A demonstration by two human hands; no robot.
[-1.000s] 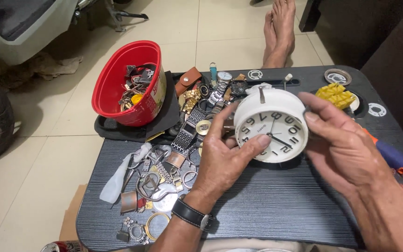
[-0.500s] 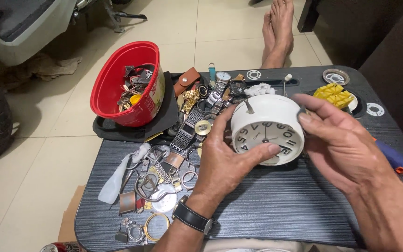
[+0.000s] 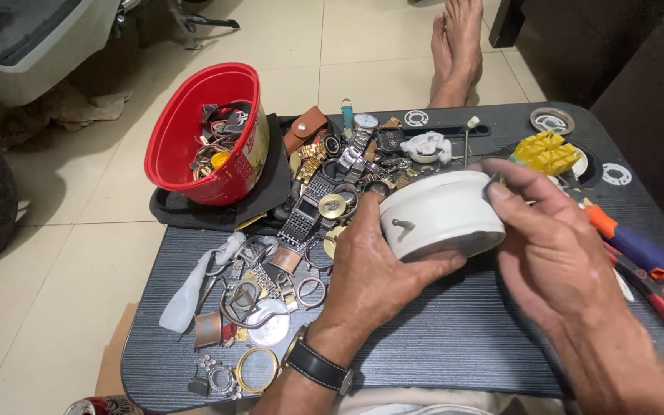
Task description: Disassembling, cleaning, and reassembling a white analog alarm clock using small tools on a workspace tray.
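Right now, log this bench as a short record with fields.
surface: dark table
left hand: grips the white round clock from below
right hand: on the clock's right side
clock: tipped, face turned away, side stem showing
left of clock: heap of watches and straps
far left: red tub of small parts
right edge: orange-and-blue handled tool

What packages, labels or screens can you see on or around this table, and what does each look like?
Red tub: table's far left corner, oval, holds metal parts; pale label on its side.
Drink can: bottom edge, beside the table, red and silver, only partly in view.
White clock: held by left hand and right hand, dial turned away.
No screens.
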